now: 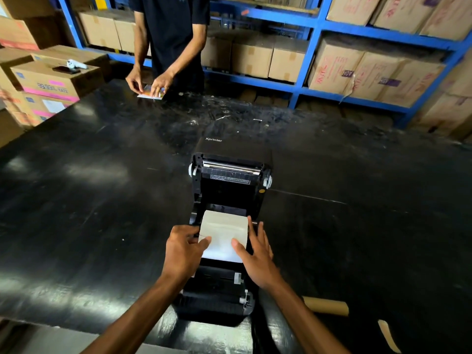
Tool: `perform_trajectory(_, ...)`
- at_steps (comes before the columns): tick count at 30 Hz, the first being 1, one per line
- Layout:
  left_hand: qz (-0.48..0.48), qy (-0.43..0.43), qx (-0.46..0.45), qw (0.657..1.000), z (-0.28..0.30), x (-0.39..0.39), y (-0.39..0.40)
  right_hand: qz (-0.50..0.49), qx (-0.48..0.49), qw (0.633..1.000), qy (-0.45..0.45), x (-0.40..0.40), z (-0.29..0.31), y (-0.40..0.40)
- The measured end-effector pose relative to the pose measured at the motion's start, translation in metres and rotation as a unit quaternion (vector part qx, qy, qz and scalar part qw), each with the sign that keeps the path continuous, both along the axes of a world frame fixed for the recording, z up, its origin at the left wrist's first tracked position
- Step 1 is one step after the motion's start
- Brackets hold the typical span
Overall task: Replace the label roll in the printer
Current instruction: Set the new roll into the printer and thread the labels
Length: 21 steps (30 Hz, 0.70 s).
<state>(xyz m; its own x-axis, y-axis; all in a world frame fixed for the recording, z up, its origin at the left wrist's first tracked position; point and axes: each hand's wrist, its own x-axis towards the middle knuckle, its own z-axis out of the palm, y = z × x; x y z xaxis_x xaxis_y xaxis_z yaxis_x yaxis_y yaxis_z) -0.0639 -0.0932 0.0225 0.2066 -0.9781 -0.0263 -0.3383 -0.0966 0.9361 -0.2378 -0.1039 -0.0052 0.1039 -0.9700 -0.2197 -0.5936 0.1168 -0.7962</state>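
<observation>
A black label printer [229,190] stands on the black table with its lid swung up and back. A white label roll [224,227] sits in the open bay. My left hand [182,247] grips the roll's left side, thumb on the paper. My right hand [255,251] holds the right side, thumb on the paper and fingers spread along the roll's end. The front feed part of the printer [217,300] lies below my wrists.
A brown cardboard core [327,305] lies on the table [102,200] at the right, with a strip of paper [388,335] near the edge. Across the table a person [168,42] handles a small card [150,94]. Cardboard boxes [48,80] and blue shelving [306,65] surround the table.
</observation>
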Motion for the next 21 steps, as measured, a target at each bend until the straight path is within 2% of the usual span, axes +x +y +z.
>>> perform_trajectory(8, 0.015, -0.009, 0.06, 0.998, -0.003, 0.012, -0.006, -0.023, -0.01, 0.999, -0.023, 0.005, -0.006, 0.005)
perform_trajectory(10, 0.025, -0.055, 0.046, 0.997, -0.004, 0.013, -0.01, -0.04, -0.017, 0.999, -0.018, 0.005, -0.005, 0.006)
perform_trajectory(13, 0.017, -0.089, 0.003, 0.996, -0.008, 0.011, -0.012, -0.097, -0.041, 0.994, -0.021, 0.004, -0.003, 0.006)
perform_trajectory(17, -0.03, -0.078, -0.01, 0.996, -0.015, 0.02, -0.007, -0.202, -0.11, 0.969, -0.091, 0.011, -0.004, 0.011)
perform_trajectory(21, -0.08, -0.095, -0.017, 0.992, -0.015, 0.03, -0.007, -0.243, -0.13, 0.957, -0.092, 0.016, -0.008, 0.021)
